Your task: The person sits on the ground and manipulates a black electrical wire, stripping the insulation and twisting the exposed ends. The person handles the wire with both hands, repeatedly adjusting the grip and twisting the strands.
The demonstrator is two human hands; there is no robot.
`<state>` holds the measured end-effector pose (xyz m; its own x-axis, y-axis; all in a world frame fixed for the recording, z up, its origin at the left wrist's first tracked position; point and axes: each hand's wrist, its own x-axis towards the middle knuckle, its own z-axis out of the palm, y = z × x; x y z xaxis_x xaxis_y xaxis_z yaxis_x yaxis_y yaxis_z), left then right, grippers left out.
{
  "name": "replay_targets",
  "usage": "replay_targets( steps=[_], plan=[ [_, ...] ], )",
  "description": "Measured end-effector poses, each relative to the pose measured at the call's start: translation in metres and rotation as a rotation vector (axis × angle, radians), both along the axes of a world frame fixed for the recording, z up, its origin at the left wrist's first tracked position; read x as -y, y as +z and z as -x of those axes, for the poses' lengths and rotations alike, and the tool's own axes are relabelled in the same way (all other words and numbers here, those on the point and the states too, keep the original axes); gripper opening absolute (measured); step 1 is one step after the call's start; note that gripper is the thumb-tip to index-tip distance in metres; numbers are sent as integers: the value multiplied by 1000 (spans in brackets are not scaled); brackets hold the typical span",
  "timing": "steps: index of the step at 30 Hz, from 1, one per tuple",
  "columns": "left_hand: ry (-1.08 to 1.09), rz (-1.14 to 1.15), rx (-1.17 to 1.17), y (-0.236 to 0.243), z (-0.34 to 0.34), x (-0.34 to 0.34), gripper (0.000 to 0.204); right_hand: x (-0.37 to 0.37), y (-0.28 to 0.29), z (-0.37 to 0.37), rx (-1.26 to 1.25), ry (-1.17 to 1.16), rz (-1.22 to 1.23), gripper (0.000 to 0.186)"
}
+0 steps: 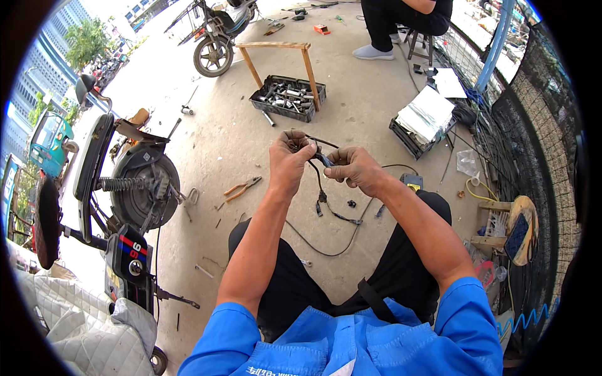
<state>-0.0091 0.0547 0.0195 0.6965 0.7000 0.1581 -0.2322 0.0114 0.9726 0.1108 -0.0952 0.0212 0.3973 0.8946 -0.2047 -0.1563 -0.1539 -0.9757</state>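
In the left hand (290, 153) and right hand (356, 170), a black cable (323, 159).

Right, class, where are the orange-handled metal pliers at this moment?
In the head view, the orange-handled metal pliers lie on the grey concrete floor, left of centre, between the black scooter wheel and the person's bare left forearm.

floor: pale concrete (354, 81), lightly marked, shaded. right boundary: wire-grid fence (567, 182) with black netting (536, 100); one blue post (495, 47) toward the far end. furniture: low wooden stool (525, 205), light-toned seat, beside the netting; dark stool (429, 49), farther off, occupied. left distance: high-rise buildings (66, 28), green tree (86, 45). light: daylight, open air, strong; ground at left washed nearly white.
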Motion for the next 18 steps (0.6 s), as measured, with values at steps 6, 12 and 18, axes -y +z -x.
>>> replay_targets(
  steps=[6, 12, 18],
  plan=[
    [83, -31, 4, -5, -1, -5, 30, 0, -6, -6, 54, 141, 43, 24],
    [122, 7, 77, -2, 0, -9, 28, 1, -4, 1, 44, 114, -21, 27],
    [95, 29, 48, 4, 0, -2, 30, 1, 2, 1, -89, -15, 5, 40]
  ],
)
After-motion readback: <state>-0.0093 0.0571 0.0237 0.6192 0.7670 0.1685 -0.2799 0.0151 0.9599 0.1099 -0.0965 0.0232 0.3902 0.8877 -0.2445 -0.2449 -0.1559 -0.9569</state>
